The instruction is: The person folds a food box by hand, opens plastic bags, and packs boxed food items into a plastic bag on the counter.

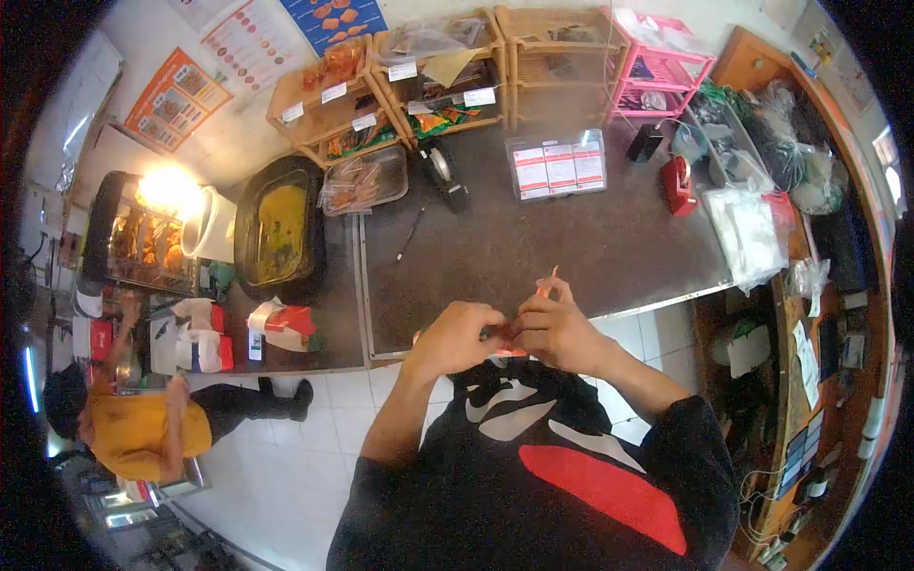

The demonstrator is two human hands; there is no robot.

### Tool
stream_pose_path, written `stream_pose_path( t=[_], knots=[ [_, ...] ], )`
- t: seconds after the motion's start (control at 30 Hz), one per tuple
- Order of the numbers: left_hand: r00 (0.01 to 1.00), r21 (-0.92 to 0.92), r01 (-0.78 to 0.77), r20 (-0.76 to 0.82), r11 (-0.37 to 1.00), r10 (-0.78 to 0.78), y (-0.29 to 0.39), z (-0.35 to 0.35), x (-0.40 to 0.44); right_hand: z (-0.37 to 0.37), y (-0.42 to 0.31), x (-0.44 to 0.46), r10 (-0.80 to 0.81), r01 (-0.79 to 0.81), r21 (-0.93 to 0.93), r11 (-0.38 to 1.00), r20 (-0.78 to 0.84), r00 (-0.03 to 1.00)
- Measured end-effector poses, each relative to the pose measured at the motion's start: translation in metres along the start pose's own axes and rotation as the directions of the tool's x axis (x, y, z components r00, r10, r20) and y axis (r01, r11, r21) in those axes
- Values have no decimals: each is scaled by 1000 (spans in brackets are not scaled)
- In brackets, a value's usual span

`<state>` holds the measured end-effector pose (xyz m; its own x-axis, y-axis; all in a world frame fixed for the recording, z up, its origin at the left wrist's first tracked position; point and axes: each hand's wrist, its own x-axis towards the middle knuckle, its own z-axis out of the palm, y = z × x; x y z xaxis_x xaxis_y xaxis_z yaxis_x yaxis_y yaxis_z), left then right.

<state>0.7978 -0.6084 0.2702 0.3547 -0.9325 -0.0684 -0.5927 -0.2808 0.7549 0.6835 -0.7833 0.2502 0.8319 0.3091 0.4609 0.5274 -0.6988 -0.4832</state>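
Observation:
My left hand [459, 338] and my right hand [560, 331] meet in front of my body, at the near edge of the dark tabletop [466, 257]. Both have their fingers bent and pinched together. A small orange-red item [544, 288] pokes out above the right fingers, and more of that colour shows below, between the two hands. Its kind cannot be made out, since the fingers cover most of it. Farther back on the table lie a pen [411, 233], a black tape dispenser [444, 176] and a clear holder with red-and-white cards [558, 166].
Tan stacked baskets [557, 71] and a pink rack [662, 71] line the back. A red tape dispenser [678, 186] and plastic bags [743, 233] are at right. Leftward are a black tray [249, 228], a lit food case [143, 238] and a person in a yellow shirt [148, 433].

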Motion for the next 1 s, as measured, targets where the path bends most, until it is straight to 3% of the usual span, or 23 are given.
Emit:
stream_pose_path(
  t=[0.13, 0.43, 0.53, 0.63, 0.73, 0.83, 1.0],
  knots=[
    [997, -15, 65, -29, 998, -66, 0, 7, 1, 5, 3, -2, -30, 30, 26, 999, 9, 1000],
    [994, -16, 111, 5, 994, -110, 4, 15, 4, 5, 2, -5, 70, -71, 25, 997, 25, 997],
    [983, -94, 170, 82, 981, -162, 9, 13, -1, 6, 2, -7, 87, -93, 75, 993, 80, 993],
    [997, -81, 74, -25, 994, -76, -10, 35, -7, 13, 10, -18, 89, -111, 160, 981, 139, 986],
    [992, -28, 90, -85, 996, -92, -8, 49, -7, 6, 9, -20, 160, -203, 199, 959, 212, 964],
    [984, 7, 173, -38, 985, -173, 18, 48, -2, 15, 17, -30, 201, -314, 183, 932, 461, 864],
    [993, 40, 111, 28, 993, -112, 30, 51, 1, 13, 15, -30, 153, -252, 199, 947, 408, 900]
  ],
)
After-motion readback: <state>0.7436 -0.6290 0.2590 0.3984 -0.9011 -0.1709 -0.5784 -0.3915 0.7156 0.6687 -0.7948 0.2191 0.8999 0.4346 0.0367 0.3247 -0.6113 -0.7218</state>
